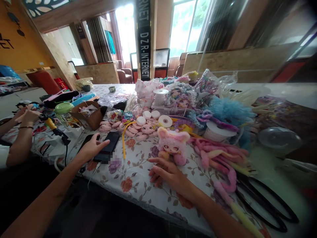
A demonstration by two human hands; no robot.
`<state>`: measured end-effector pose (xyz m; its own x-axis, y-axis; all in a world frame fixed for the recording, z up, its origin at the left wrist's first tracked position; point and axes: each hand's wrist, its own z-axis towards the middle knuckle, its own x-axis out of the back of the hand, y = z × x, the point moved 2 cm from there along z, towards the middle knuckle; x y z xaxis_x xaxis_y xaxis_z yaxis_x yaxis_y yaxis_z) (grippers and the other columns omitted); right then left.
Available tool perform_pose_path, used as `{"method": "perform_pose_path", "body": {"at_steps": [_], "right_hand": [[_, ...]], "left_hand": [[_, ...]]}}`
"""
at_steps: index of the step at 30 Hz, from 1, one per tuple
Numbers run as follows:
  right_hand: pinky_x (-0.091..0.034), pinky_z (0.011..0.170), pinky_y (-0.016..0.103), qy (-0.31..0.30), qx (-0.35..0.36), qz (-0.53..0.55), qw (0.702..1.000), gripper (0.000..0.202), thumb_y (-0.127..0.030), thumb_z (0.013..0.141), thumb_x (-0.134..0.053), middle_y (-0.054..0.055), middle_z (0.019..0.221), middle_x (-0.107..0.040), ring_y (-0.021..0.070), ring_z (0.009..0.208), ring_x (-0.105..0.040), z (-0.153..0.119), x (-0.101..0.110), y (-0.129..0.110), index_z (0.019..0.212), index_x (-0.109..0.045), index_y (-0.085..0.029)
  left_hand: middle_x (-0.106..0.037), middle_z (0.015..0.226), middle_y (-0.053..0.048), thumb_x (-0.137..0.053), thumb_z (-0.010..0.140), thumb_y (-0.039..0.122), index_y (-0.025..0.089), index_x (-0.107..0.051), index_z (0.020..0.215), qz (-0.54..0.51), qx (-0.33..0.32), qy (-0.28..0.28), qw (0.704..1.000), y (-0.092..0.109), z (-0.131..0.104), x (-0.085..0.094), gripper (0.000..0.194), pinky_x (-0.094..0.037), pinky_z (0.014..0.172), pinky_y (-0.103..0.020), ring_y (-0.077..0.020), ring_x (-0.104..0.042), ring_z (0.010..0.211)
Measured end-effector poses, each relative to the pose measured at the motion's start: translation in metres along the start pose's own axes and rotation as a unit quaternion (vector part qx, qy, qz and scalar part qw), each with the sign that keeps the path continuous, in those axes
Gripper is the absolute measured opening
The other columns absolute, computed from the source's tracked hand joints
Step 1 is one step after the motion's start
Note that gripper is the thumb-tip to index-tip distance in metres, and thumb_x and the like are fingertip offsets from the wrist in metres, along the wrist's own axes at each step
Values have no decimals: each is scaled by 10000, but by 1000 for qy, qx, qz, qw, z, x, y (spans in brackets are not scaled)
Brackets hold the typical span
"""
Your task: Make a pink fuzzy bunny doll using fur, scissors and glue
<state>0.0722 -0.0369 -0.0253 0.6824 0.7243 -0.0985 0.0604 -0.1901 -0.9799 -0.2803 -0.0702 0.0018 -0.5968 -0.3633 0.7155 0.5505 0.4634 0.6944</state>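
Note:
My left hand point(92, 147) hovers over or rests at the left edge of a dark phone point(111, 142), thumb and fingers apart; whether it touches is unclear. A second dark, flat device lies partly hidden beneath that hand. My right hand point(166, 174) is above the flowered tablecloth point(138, 172), with loosely bent, spread fingers and nothing seen in them. Just behind its fingers sits a pink fluffy doll point(171, 145) with animal ears and a painted face. Pink and yellow fuzzy stems point(210, 153) lie to the doll's right.
Black-handled scissors point(266, 201) lie at the right front. Behind the doll are several doll faces point(141, 130), ribbon spools point(219, 131), blue fluff point(230, 110) and bagged parts. A cardboard box point(86, 114) stands left. At far left, another person's hands point(27, 117) work near a glue gun point(51, 124).

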Motion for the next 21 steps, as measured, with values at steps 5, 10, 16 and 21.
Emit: {"method": "perform_pose_path", "body": {"at_steps": [5,10,16,21], "right_hand": [[-552,618,304,1,4,-10,1000,442,-490,867,-578,33,835,-662,169,709,-677,0,0,0,1195,-543,-196],[-557,630,311,-8,2,-12,1000,447,-463,878,-576,40,845,-664,180,739,-680,-1,1,-2,1226,-522,-188],[-555,629,308,-11,10,-11,1000,442,-451,877,-582,40,843,-671,179,730,-683,0,0,1,1227,-522,-188],[-541,559,311,33,64,12,997,375,-434,834,-640,38,771,-687,189,646,-680,-7,3,-14,1104,-595,-178]], "left_hand": [[-580,1203,-254,-512,714,735,117,-189,1491,304,-72,25,950,20,-29,-22,1045,-432,876,-441,-435,-536,1143],[-573,1155,-254,-436,798,645,93,-185,1487,367,-57,77,925,35,-38,-36,918,-442,833,-449,-424,-540,1087],[-585,1129,-264,-427,804,647,77,-197,1481,362,-41,101,926,33,-34,-37,915,-445,828,-468,-424,-549,1058],[-583,1176,-258,-482,801,637,77,-268,1462,336,-113,120,927,48,-36,-25,893,-448,866,-480,-436,-528,1115]]}}
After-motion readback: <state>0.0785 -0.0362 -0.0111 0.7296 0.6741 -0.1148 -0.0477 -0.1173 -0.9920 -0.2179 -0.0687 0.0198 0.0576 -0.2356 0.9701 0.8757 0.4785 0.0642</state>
